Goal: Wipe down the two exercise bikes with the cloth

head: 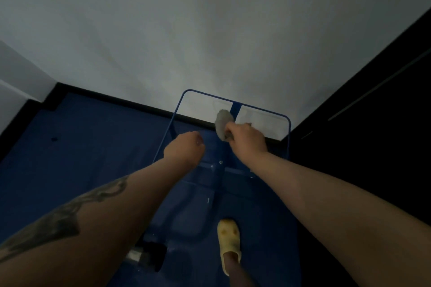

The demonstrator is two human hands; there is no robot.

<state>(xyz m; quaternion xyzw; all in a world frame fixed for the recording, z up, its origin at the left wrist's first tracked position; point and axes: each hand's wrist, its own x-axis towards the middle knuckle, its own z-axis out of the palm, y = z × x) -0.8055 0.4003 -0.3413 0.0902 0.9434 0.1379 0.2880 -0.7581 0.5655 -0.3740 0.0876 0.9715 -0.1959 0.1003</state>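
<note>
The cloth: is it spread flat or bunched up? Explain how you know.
Bunched up. The cloth is a rounded grey wad gripped in the right hand.

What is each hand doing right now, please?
Left hand: fingers curled, on or near the blue frame; whether it grips anything cannot be told.
Right hand: holding the cloth against the frame's centre bar.
</note>
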